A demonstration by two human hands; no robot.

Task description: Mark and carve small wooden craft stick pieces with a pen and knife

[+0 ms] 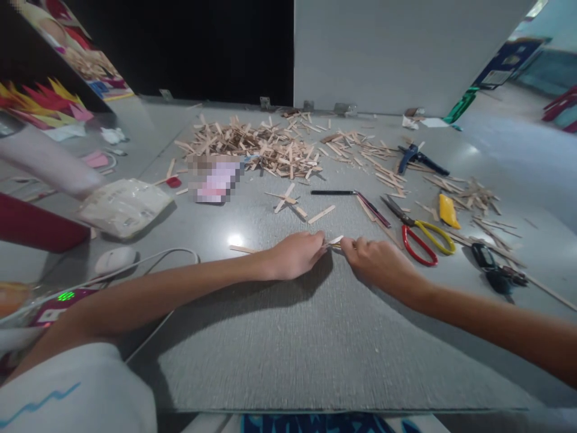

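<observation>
Both hands meet near the middle of the grey table. My left hand [295,255] is closed, its fingertips pinching a small pale piece [335,240] that looks like wood. Just to the right, my right hand [376,258] is wrapped round a thin tool [336,245] with a yellowish part; most of it is hidden in the fist. Beyond the hands, a few short sticks [287,198] lie crossed in a star shape. A black pen-like tool [333,192] rests behind them. Scissors [419,228] with red and yellow handles lie open right of my right hand.
A heap of wooden sticks [252,144] spreads along the back. Blue pliers [419,159], a yellow object [448,210] and black keys [498,267] are at the right. At the left are a clear plastic packet [126,207], a white mouse [116,260] and a cable [157,254].
</observation>
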